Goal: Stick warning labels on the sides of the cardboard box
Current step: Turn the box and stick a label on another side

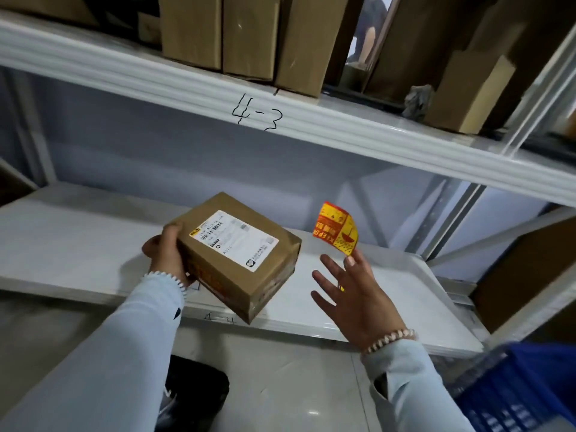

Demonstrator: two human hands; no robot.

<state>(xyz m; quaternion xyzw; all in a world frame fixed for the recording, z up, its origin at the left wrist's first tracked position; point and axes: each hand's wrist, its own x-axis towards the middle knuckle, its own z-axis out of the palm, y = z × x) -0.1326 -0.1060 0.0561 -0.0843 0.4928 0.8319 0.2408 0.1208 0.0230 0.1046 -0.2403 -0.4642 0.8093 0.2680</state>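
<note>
Cardboard box (237, 254) in left hand (166, 254) partly hides side label (208, 277).

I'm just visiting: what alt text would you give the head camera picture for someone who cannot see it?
A person's left hand holds a small cardboard box tilted over a white shelf, while the right hand holds a curled red-and-yellow warning label by its fingertips, apart from the box. More cardboard boxes stand on the shelf above.
</note>
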